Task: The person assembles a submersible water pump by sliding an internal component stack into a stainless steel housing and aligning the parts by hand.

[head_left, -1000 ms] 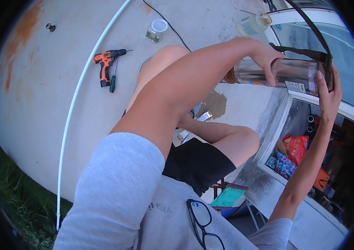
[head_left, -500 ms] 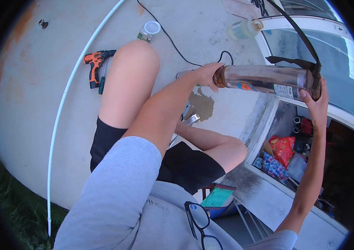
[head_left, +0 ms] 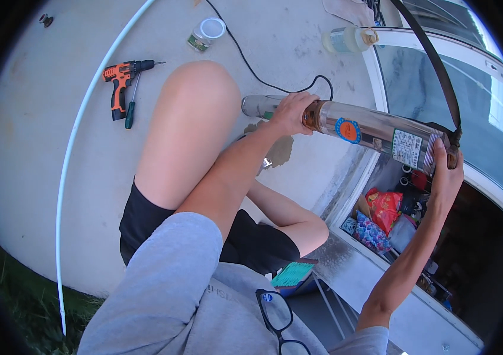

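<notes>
A long steel submersible pump (head_left: 375, 133) lies across both my hands, held above the floor and sloping down to the right. My left hand (head_left: 293, 115) wraps round it beside the rusty brown collar (head_left: 312, 115) near its middle. Fingers of my right hand (head_left: 448, 164) grip the threaded right end, where a flat black strap or hose (head_left: 438, 62) comes off. An orange and blue round sticker (head_left: 348, 130) and a white label (head_left: 406, 147) face up. A black cable (head_left: 251, 66) runs over the floor and passes behind the pump.
An orange cordless drill (head_left: 122, 84) and a green-handled screwdriver (head_left: 130, 115) lie left of my knee. A lidded jar (head_left: 206, 34) and a bottle (head_left: 346, 39) stand farther off. A pale pipe (head_left: 77, 127) curves along the left. A window frame (head_left: 375, 77) borders the right.
The pump has turned about its length, bringing the sticker and label more into view. Its right end sits lower, with my right hand still on it. The view has shifted slightly.
</notes>
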Motion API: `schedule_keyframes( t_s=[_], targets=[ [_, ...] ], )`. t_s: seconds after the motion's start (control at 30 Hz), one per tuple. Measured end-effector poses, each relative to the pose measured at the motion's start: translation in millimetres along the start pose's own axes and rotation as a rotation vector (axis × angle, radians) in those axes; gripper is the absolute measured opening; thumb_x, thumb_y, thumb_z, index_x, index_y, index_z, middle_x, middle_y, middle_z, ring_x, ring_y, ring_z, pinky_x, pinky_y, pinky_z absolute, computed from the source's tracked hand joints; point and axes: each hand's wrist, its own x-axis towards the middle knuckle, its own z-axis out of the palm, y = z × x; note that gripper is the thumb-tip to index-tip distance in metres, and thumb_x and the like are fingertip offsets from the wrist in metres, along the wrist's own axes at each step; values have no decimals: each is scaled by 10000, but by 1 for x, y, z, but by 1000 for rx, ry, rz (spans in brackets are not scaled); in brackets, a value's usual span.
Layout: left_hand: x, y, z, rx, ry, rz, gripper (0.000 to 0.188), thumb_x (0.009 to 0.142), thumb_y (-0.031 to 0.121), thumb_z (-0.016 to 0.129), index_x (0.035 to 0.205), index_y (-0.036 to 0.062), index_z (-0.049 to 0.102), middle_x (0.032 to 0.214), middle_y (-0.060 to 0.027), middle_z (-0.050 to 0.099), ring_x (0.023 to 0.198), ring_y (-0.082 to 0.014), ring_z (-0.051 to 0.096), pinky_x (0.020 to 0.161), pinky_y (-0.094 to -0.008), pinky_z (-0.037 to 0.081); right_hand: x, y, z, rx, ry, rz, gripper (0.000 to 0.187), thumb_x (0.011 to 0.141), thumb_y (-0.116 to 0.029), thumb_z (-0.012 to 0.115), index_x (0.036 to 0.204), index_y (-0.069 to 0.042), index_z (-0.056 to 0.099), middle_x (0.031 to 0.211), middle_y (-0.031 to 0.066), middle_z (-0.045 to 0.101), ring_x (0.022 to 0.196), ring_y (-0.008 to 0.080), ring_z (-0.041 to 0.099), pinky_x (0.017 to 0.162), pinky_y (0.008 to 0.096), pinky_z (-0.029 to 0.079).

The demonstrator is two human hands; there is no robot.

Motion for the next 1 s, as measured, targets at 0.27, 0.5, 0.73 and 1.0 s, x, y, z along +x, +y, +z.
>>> schedule_keyframes(
  t_s=[0.27, 0.5, 0.73, 1.0],
  targets=[
    [2, 3, -2, 44, -9, -14, 941, 525, 158, 926, 1363, 155, 499, 1295, -71, 550, 1244, -332, 483, 1075, -433, 402, 25, 1, -19, 183, -403, -551, 892, 796, -424, 766, 1538, -119, 377, 1419, 197, 495, 1270, 280, 505, 1085, 417, 384],
    [1, -1, -9, 10, -12, 21, 965, 521, 157, 929, 1377, 130, 484, 1312, -91, 545, 1245, -348, 482, 1078, -444, 396, 8, -24, 6, 12, -41, -50, 570, 862, -449, 711, 1194, 3, 608, 1039, 139, 666, 977, 206, 605, 905, 308, 457],
    [11, 3, -4, -16, -39, 62, 965, 487, 140, 941, 1342, 98, 495, 1317, -111, 553, 1261, -349, 485, 1076, -439, 399, 12, 3, -29, 353, -434, -286, 1005, 629, -191, 894, 1492, -90, 389, 1387, 141, 480, 1274, 254, 496, 1096, 354, 379],
    [9, -4, -7, -53, -115, 52, 1020, 468, 122, 947, 1368, 89, 469, 1339, -142, 539, 1267, -364, 484, 1092, -428, 385, -30, -12, 19, 535, 75, -18, 842, 733, -217, 872, 1428, -4, 447, 1279, 174, 595, 1158, 223, 582, 1007, 349, 460]
  ],
)
